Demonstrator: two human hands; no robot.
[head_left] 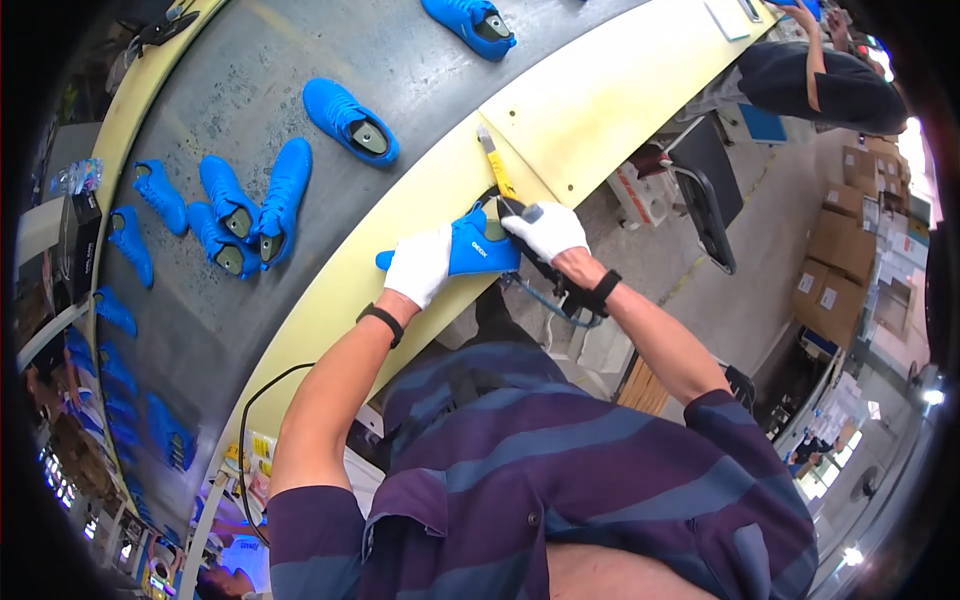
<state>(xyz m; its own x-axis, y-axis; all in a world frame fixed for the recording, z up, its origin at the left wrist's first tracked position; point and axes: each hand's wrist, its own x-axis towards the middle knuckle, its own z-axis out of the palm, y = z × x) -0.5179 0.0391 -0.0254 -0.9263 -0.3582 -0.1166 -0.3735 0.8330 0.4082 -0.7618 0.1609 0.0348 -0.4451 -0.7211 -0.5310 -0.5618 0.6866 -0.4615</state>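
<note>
A blue sneaker (482, 249) lies on its side on the yellow ledge in front of me, its toe to the left. My left hand (420, 266), in a white glove, is closed over its front part and presses it down. At the heel end, my white-gloved right hand (548, 231) grips a black hand-held tool (511, 206), whose tip is close to the shoe's opening; the exact kind of tool cannot be made out. A bluish hose (545, 302) hangs below that hand. Just beyond the shoe lies a yellow utility knife (495, 165).
Beyond the yellow ledge (350, 262) runs a dark grey conveyor belt (240, 75) carrying several blue sneakers (285, 195). A black-framed chair (705, 190) stands to the right. Farther up that side, another person (820, 85) works at the ledge. Cardboard boxes (835, 250) are stacked at far right.
</note>
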